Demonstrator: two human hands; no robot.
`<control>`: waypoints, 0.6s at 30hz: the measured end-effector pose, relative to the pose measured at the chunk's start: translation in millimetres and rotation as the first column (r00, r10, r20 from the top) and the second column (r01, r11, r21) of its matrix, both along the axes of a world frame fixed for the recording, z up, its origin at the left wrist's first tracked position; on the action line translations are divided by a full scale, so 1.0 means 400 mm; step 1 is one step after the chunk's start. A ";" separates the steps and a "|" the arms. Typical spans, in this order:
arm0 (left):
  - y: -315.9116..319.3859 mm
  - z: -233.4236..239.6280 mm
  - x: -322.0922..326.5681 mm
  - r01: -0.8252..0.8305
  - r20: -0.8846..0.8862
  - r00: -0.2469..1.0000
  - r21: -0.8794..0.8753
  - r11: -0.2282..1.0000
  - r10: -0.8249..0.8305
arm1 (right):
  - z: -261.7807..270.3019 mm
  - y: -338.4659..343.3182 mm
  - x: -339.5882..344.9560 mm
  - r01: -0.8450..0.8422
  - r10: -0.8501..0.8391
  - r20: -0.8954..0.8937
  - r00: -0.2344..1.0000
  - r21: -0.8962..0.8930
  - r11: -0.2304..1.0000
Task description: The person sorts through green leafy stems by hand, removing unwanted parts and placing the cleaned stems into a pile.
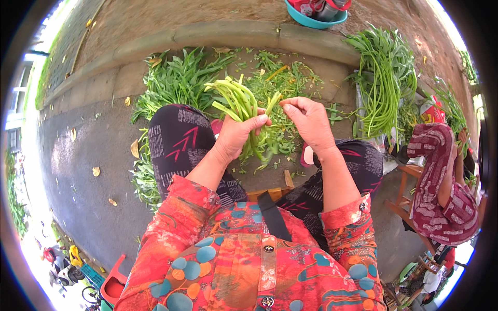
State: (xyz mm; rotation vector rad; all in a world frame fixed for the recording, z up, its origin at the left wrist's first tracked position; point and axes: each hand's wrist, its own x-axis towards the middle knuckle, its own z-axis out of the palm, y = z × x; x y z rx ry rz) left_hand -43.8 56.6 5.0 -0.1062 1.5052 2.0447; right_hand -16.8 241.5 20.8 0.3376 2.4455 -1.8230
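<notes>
My left hand [242,134] is closed around a bunch of green leafy-vegetable stems [237,95], which look like water spinach. Their cut ends point up and away, and leafy tips hang below the fist. Just right of the bunch is my right hand [309,120], thumb and forefinger drawn close together by the end of one stem that stands apart. Whether those fingertips hold a scrap cannot be made out. Beneath both hands, torn leaves and trimmings [288,85] litter the pavement. A leafy pile of the same greens [183,77] lies beyond my left knee.
A long-stemmed heap of greens [383,85] lies at right, near a concrete kerb [233,33]. Behind the kerb stands a turquoise basin [317,22] with containers inside. Another person [439,194] sits at right on a wooden seat. A red plastic chair [113,282] is at lower left.
</notes>
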 end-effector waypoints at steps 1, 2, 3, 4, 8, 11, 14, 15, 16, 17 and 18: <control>-0.001 0.003 0.002 0.023 0.001 1.000 -0.032 0.999 -0.023 | 0.012 0.007 -0.003 0.047 -0.035 0.089 0.995 -0.138 0.989; -0.004 -0.004 0.004 0.045 -0.010 0.999 -0.053 0.998 -0.046 | 0.023 0.008 -0.001 0.071 -0.049 0.100 0.994 -0.224 0.972; 0.001 0.000 0.005 0.051 -0.015 0.999 -0.081 0.995 -0.052 | 0.028 0.013 0.002 0.074 -0.050 0.106 0.993 -0.232 0.970; 0.005 0.005 0.006 0.055 -0.020 0.998 -0.109 0.993 -0.058 | 0.031 0.017 0.004 0.076 -0.050 0.113 0.992 -0.239 0.968; 0.015 0.010 0.008 0.074 -0.077 0.993 -0.178 0.981 -0.088 | 0.019 0.026 0.010 0.080 -0.073 0.045 0.996 -0.190 0.978; 0.014 -0.004 0.015 0.083 -0.127 0.985 -0.235 0.969 -0.115 | 0.020 0.027 0.015 0.068 -0.060 0.062 0.996 -0.131 0.989; 0.012 -0.001 0.017 0.100 -0.145 0.979 -0.283 0.954 -0.146 | 0.013 0.028 0.017 0.072 -0.065 0.089 0.994 -0.076 0.994; 0.013 0.004 0.017 0.110 -0.145 0.977 -0.296 0.949 -0.159 | 0.009 0.030 0.017 0.077 -0.072 0.094 0.993 -0.054 0.996; 0.015 0.005 0.017 0.109 -0.156 0.975 -0.295 0.949 -0.160 | 0.004 0.031 0.018 0.082 -0.079 0.090 0.993 -0.030 0.996; 0.016 0.006 0.018 0.108 -0.166 0.973 -0.294 0.950 -0.162 | -0.003 0.031 0.019 0.087 -0.086 0.087 0.993 -0.007 0.996; 0.016 0.007 0.019 0.103 -0.176 0.971 -0.295 0.950 -0.160 | -0.006 0.029 0.019 0.088 -0.089 0.083 0.993 0.015 0.996</control>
